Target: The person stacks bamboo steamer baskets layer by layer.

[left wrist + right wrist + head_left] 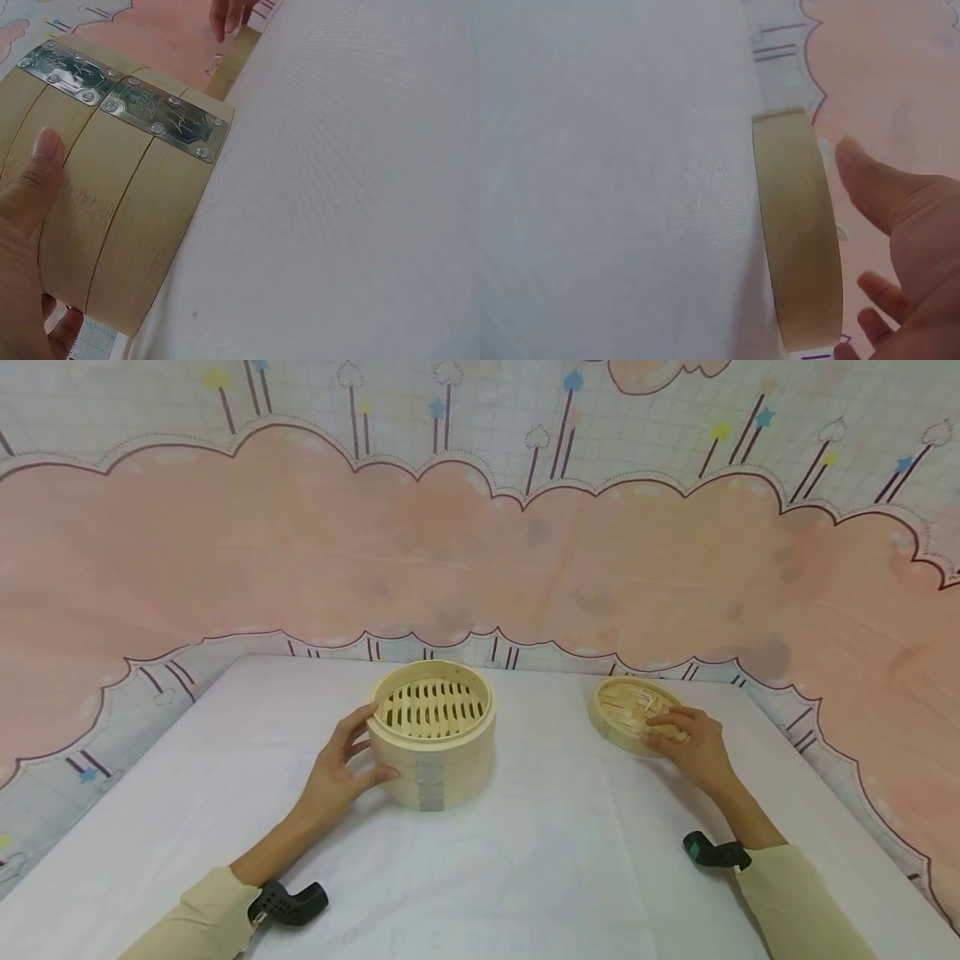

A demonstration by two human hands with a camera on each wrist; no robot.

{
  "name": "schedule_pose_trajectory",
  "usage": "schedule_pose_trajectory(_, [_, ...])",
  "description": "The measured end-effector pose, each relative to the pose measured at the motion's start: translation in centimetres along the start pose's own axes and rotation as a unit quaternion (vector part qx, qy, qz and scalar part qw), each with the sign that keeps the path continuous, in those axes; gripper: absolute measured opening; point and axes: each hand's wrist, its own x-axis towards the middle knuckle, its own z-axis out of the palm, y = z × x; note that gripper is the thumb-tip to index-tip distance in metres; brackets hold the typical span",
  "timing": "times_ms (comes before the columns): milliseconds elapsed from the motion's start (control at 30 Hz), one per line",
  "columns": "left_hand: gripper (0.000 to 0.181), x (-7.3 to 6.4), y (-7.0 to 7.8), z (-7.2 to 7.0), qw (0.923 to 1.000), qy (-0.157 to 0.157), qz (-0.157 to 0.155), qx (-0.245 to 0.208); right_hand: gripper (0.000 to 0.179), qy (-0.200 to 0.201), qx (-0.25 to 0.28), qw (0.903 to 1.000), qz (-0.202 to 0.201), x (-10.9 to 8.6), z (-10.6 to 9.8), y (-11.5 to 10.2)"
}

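A round bamboo steamer (432, 735), two tiers stacked, stands on the white table with its slatted inside facing up. Small metal plates (166, 116) with rivets join its side bands. My left hand (341, 768) grips the steamer's left side, thumb on the front wall and fingers round the back, partly hidden. To the right lies the woven bamboo lid (615, 714), flat on the table with a small loop handle (647, 702) on top. Over the lid hovers my right hand (693, 747); in the right wrist view its thumb (866, 176) and fingers are spread apart above the rim.
A white cloth (525, 860) covers the table. Behind and beside it hangs a backdrop (450, 560) with pink cloud shapes and small candle-like drawings. Black wrist cameras (288, 903) are strapped at both cuffs.
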Motion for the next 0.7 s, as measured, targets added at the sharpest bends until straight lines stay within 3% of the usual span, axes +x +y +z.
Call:
schedule_pose_trajectory(100, [0.09,0.0,0.0,0.0,1.0,0.0,0.0,0.001,0.034,-0.005,0.002,0.9996,0.029,-0.1,0.2,0.5])
schedule_pose_trajectory(333, [0.098,-0.1,-3.6,0.2,0.9999,0.003,0.006,-0.008,0.035,-0.005,0.027,0.997,0.073,-0.5,0.6,1.2])
schedule_pose_trajectory(467, [0.097,0.0,-3.1,0.2,0.9999,0.006,0.011,-0.006,0.035,0.005,0.046,0.9954,0.084,-0.7,1.1,1.1])
schedule_pose_trajectory(700, [0.091,0.1,-0.4,0.0,1.0,0.002,0.009,0.002,0.045,-0.004,0.045,0.9926,0.113,-0.7,1.5,0.8])
